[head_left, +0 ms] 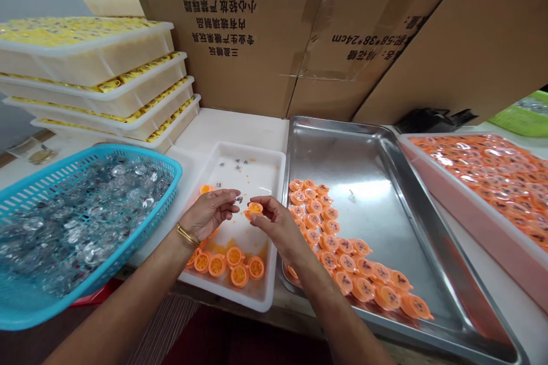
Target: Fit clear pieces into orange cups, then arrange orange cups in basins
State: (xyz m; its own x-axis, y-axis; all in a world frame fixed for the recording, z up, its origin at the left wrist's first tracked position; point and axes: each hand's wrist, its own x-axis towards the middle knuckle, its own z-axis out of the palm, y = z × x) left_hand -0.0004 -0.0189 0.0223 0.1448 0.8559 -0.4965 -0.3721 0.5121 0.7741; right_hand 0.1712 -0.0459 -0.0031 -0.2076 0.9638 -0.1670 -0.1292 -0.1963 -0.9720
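Observation:
My right hand point(272, 219) grips a small round orange cup point(256, 207) with yellow bits inside, between thumb and fingers. Beside it my left hand point(212, 212) pinches a tiny dark-printed piece point(238, 200), perhaps a sticker or small figure; its kind is too small to make out. Both hands are over a white plastic tray point(274, 174). Several open orange cups point(217, 265) with yellow bits lie at the near end of that tray. A few small dark pieces point(238, 164) are scattered at its far end, among loose yellow crumbs.
A steel tray point(363, 165) at right holds rows of closed orange cups point(346, 263). Beyond it is a bin of wrapped orange pieces point(483, 171). At left are a blue basket point(171, 168) of clear plastic domes and stacked white trays point(128, 57) of yellow pieces. Cardboard boxes point(265, 74) stand behind.

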